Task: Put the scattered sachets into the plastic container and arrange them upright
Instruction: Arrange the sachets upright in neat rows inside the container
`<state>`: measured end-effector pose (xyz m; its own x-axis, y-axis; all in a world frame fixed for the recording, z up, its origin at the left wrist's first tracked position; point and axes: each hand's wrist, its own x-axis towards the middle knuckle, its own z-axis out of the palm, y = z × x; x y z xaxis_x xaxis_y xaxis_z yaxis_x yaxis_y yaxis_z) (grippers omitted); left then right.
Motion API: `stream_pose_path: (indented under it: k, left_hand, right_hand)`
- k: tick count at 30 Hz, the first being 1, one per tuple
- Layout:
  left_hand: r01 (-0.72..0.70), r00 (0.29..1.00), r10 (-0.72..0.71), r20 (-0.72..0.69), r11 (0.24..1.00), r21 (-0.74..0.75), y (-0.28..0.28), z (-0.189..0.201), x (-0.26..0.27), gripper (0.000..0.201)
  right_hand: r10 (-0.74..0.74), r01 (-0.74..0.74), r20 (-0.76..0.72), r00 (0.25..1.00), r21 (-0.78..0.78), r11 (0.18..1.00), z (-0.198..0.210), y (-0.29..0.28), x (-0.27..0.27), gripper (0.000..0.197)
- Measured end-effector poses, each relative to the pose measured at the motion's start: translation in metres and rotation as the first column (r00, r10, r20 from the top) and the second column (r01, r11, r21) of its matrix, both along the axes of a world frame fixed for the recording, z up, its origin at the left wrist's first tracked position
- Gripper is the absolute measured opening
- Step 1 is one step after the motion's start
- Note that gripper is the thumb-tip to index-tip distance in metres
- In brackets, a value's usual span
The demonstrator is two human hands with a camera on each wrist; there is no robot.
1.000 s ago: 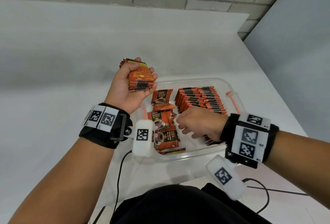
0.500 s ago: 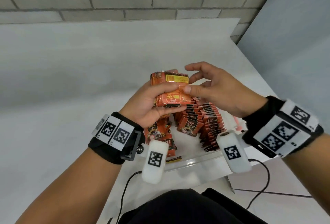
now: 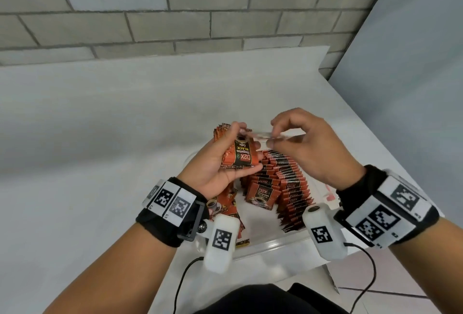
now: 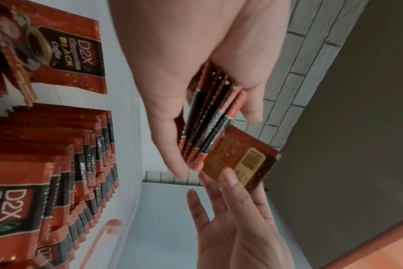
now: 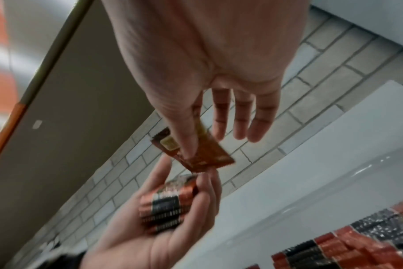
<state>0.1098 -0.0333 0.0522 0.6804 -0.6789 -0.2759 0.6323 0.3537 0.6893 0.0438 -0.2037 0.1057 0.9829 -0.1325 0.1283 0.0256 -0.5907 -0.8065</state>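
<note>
Since 1.0 s ago the right hand (image 3: 313, 148) has risen out of the plastic container (image 3: 273, 245) to meet the left hand (image 3: 220, 163) above it; the left-hand stack now shows its printed "D2X BLACK Coffee" face to the head camera, where half a second ago it showed the yellow-panelled back.

Head view: left hand, palm up, fingers and thumb curled round the stack of sachets (image 3: 240, 156). Right thumb and forefinger pinch a single sachet (image 3: 265, 136), blurred, seen nearly edge-on at the top of the stack. Below both hands, the container sits on the white counter (image 3: 100, 138). Inside it: upright rows of sachets (image 3: 283, 183) to the right, loose sachets (image 3: 225, 207) lying flat to the left.

Left wrist view: left hand (image 4: 196, 72) clamps the stack (image 4: 209, 123) by its edges. Single sachet (image 4: 244, 158) shows its barcode side, just beside the stack's end; right fingers (image 4: 230, 180) on it. Rows (image 4: 65, 172) stand at left.

Right wrist view: right thumb (image 5: 184, 134) presses the single sachet (image 5: 196, 152); other three fingers extended, apart. Left hand (image 5: 163, 227) holds the stack (image 5: 166, 205) below, blurred.
</note>
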Motion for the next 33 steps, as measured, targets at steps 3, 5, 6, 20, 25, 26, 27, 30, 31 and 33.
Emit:
stream_pose_path:
  k: [3,5,6,20,25,26,27,30,31,33]
  left_hand:
    - [-0.034,0.999,0.035,0.025,0.999,-0.040,-0.002,0.000,0.004,0.045]
    - [-0.035,0.997,0.037,0.066,0.999,-0.025,-0.003,0.000,0.005,0.051]
    - [-0.030,0.996,0.030,0.082,1.000,-0.006,-0.004,0.000,0.005,0.052]
    - [-0.168,0.984,0.161,0.076,0.982,0.086,0.009,-0.004,0.019,0.042]
    - [-0.210,0.977,0.205,0.061,0.973,0.096,0.019,-0.004,0.028,0.029]
    - [-0.214,0.976,0.209,0.057,0.971,0.103,0.020,-0.005,0.028,0.024]
    - [-0.216,0.976,0.211,0.052,0.971,0.106,0.020,-0.005,0.028,0.021]
    - [-0.213,0.977,0.210,0.044,0.971,0.106,0.020,-0.005,0.027,0.017]
    - [-0.212,0.977,0.209,0.042,0.972,0.104,0.020,-0.005,0.027,0.018]
    - [-0.212,0.977,0.209,0.040,0.972,0.097,0.021,-0.004,0.027,0.024]
  right_hand:
    - [0.158,-0.182,-0.158,0.975,-0.151,0.972,-0.004,0.003,-0.005,0.022]
    - [0.162,-0.181,-0.159,0.974,-0.119,0.976,0.001,0.000,-0.005,0.026]
    - [0.127,-0.139,-0.127,0.984,-0.089,0.986,0.004,-0.001,-0.004,0.028]
    - [0.152,-0.119,-0.410,0.899,0.105,0.987,-0.007,-0.021,-0.007,0.010]
    - [0.094,-0.300,-0.591,0.801,-0.261,0.917,-0.030,-0.013,-0.005,0.010]
    - [0.092,-0.347,-0.615,0.783,-0.310,0.885,-0.034,-0.010,-0.004,0.011]
    - [0.091,-0.387,-0.633,0.769,-0.347,0.854,-0.038,-0.006,-0.002,0.012]
    - [0.065,-0.483,-0.671,0.739,-0.458,0.746,-0.047,0.002,0.002,0.016]
    - [0.059,-0.504,-0.677,0.734,-0.485,0.715,-0.049,0.003,0.003,0.013]
    - [0.055,-0.537,-0.683,0.728,-0.520,0.664,-0.052,0.007,0.005,0.007]
